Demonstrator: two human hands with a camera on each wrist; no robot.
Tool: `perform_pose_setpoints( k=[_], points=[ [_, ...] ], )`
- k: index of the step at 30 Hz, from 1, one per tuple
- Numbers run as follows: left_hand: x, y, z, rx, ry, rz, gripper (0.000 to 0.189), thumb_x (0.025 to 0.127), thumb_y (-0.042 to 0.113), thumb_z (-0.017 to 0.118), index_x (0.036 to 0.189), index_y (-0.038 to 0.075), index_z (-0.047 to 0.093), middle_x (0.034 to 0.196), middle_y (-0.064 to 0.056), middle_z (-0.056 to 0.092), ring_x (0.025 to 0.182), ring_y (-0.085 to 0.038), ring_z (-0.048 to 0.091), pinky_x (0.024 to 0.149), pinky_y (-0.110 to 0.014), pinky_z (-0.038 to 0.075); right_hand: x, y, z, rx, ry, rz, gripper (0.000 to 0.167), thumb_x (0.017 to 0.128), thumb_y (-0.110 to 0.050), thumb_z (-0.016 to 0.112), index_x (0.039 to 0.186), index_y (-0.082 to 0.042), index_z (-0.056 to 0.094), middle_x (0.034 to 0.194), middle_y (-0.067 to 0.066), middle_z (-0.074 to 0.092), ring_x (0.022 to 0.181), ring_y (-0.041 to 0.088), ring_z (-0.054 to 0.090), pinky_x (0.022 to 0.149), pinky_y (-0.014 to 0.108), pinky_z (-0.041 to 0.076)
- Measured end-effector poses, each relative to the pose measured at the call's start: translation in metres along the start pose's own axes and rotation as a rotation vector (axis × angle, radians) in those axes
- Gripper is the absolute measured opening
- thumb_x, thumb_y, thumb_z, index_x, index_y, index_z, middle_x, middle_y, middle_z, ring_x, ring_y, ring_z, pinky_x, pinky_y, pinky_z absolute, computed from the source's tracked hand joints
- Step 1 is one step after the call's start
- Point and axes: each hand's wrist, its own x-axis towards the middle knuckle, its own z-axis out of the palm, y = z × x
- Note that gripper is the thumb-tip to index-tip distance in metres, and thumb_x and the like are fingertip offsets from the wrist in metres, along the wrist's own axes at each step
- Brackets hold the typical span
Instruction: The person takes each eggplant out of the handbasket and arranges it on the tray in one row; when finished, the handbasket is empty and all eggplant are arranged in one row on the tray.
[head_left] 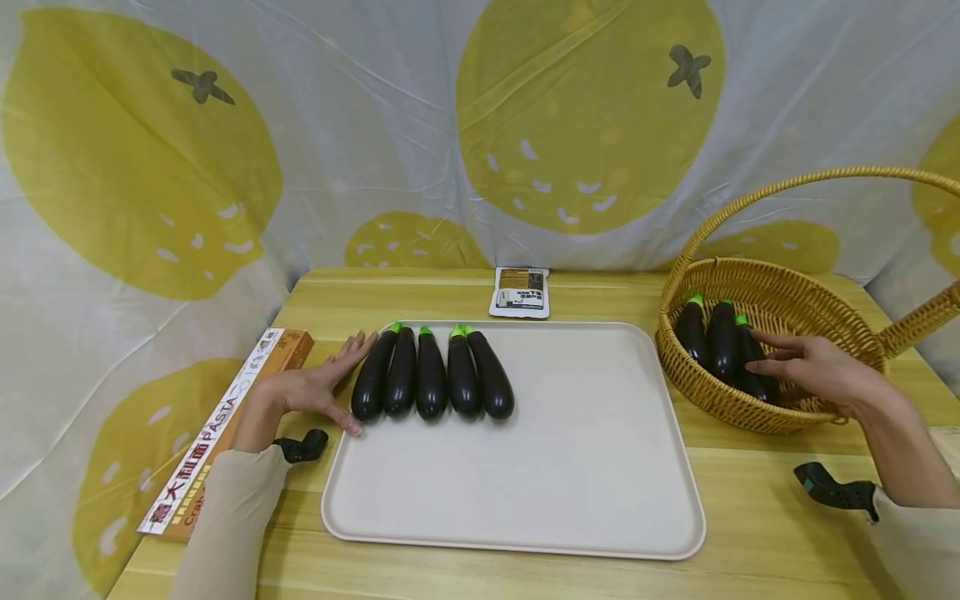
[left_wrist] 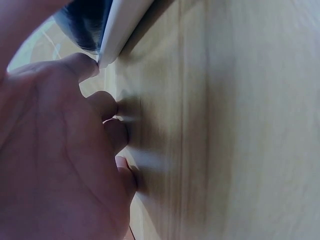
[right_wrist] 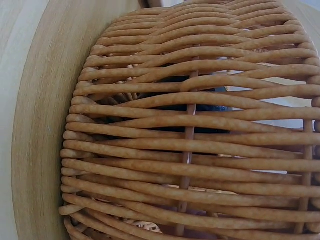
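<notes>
Several dark eggplants (head_left: 431,379) with green stem ends lie side by side on the left of a pale tray (head_left: 585,467). My left hand (head_left: 318,390) rests spread at the tray's left edge, beside the leftmost eggplant; in the left wrist view its fingertips (left_wrist: 89,65) reach the tray's rim and the table. My right hand (head_left: 821,371) reaches into a wicker basket (head_left: 720,408), its fingers extended onto the rightmost of three eggplants (head_left: 757,383) there. The basket's woven side (right_wrist: 200,145) fills the right wrist view and hides most of that hand.
A long pasta box (head_left: 217,433) lies left of the tray, beside my left forearm. Behind the tray is a small white packet (head_left: 520,293). The basket's tall handle (head_left: 810,177) arches over its opening. A lemon-print cloth (head_left: 390,125) hangs along the back of the wooden table (head_left: 420,575).
</notes>
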Motion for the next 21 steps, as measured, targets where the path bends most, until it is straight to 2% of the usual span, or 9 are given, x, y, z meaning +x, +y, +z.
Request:
perform_pose_setpoints(
  k=[2,4,6,8,15,17,21],
  points=[
    [-0.0001,0.0002,-0.0002,0.000,0.000,0.001,0.147,0.069,0.025,0.097,0.166,0.015,-0.013,0.167,-0.021,-0.033,0.152,-0.048,-0.033,0.113,-0.082,-0.009,-0.0004,-0.0010,0.0000,0.017,0.001,0.005,0.065,0.111,-0.018,0.047,0.159,0.011,0.015,0.146,0.053,0.034,0.103,0.024,0.069,0.071,0.030,0.059],
    [-0.0002,0.0004,-0.0002,-0.002,-0.001,0.004,0.147,0.069,0.025,0.097,0.166,0.015,-0.013,0.167,-0.021,-0.033,0.152,-0.048,-0.033,0.113,-0.082,-0.010,-0.0009,-0.0014,-0.0001,0.028,0.002,0.010,0.066,0.111,-0.018,0.047,0.159,0.011,0.014,0.146,0.053,0.033,0.095,0.008,0.066,0.070,0.030,0.059],
    [-0.0001,0.0005,-0.0003,-0.001,-0.002,0.007,0.147,0.069,0.025,0.097,0.166,0.015,-0.013,0.167,-0.021,-0.033,0.152,-0.048,-0.033,0.113,-0.082,-0.010,-0.0011,-0.0016,0.0001,0.037,0.003,0.011,0.066,0.111,-0.017,0.048,0.160,0.011,0.013,0.147,0.053,0.032,0.089,-0.002,0.062,0.069,0.030,0.059],
    [-0.0001,0.0004,-0.0004,-0.001,-0.003,0.009,0.147,0.069,0.025,0.097,0.166,0.014,-0.013,0.167,-0.021,-0.033,0.152,-0.048,-0.033,0.113,-0.082,-0.010,-0.0012,-0.0018,0.0004,0.047,0.003,0.013,0.067,0.111,-0.017,0.048,0.160,0.010,0.012,0.148,0.053,0.031,0.085,-0.005,0.061,0.068,0.030,0.059],
    [-0.0006,0.0006,-0.0007,0.003,-0.004,0.008,0.147,0.069,0.026,0.097,0.166,0.013,-0.013,0.167,-0.022,-0.033,0.152,-0.048,-0.033,0.114,-0.082,-0.009,-0.0009,-0.0002,-0.0008,0.028,0.029,0.016,0.069,0.110,-0.022,0.051,0.161,0.007,0.016,0.147,0.050,0.036,0.090,0.000,0.062,0.068,0.030,0.058],
    [-0.0007,0.0006,-0.0007,0.006,-0.003,0.006,0.147,0.069,0.026,0.097,0.166,0.013,-0.013,0.167,-0.022,-0.033,0.152,-0.048,-0.032,0.114,-0.082,-0.009,-0.0010,0.0011,-0.0021,0.013,0.037,0.012,0.068,0.110,-0.023,0.050,0.161,0.006,0.017,0.147,0.049,0.037,0.095,0.009,0.066,0.070,0.030,0.058],
    [-0.0007,0.0003,-0.0006,0.012,0.000,0.006,0.148,0.069,0.028,0.098,0.166,0.014,-0.013,0.167,-0.022,-0.033,0.152,-0.048,-0.032,0.113,-0.083,-0.010,-0.0024,0.0017,-0.0047,0.003,0.048,0.006,0.066,0.111,-0.023,0.047,0.160,0.007,0.016,0.147,0.050,0.037,0.108,0.038,0.069,0.072,0.031,0.061]
  ],
)
